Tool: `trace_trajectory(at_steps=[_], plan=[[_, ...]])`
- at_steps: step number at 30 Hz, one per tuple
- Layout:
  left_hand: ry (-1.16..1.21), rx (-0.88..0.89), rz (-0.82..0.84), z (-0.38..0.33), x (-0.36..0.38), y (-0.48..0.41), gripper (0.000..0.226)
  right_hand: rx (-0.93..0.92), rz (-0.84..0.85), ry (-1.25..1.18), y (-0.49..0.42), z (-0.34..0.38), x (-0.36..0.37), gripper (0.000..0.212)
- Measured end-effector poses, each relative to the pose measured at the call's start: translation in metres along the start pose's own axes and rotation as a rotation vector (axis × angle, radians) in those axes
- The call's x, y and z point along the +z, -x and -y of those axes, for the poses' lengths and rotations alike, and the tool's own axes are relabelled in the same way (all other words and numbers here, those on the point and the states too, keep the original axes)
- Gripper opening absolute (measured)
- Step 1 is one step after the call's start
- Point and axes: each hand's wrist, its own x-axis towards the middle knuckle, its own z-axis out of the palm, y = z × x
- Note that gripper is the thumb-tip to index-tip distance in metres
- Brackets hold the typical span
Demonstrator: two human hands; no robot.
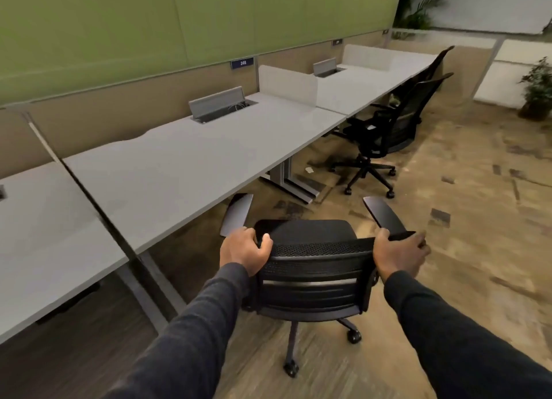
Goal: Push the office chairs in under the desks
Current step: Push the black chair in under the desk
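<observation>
**Both hands grip an office chair beside a long desk**

A long pale desk (191,159) runs along the left. The left hand (243,249) curls closed over the backrest's top left corner of a black mesh office chair (310,267), which stands just clear of the desk edge. The right hand (398,255) clasps the opposite corner. On castors, it should roll easily but may swivel; holding both corners steadies it. A blue plate (242,62) reads "248". Farther right, a second chair (385,129) waits.

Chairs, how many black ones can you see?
3: one held by both hands, one pulled out at the next desk, one farthest back. More may be hidden.
</observation>
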Motion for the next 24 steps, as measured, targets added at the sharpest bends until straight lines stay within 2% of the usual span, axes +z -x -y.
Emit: trace_trajectory(at_steps=[11,24], plan=[[-0.011,-0.16,-0.029,0.065,-0.017,-0.076,0.043,-0.131,0.192,0.034,-0.007,0.076,0.112,0.086],[0.007,-0.418,-0.124,0.129,-0.027,-0.163,0.043,-0.308,0.54,0.104,-0.031,0.174,0.245,0.095]])
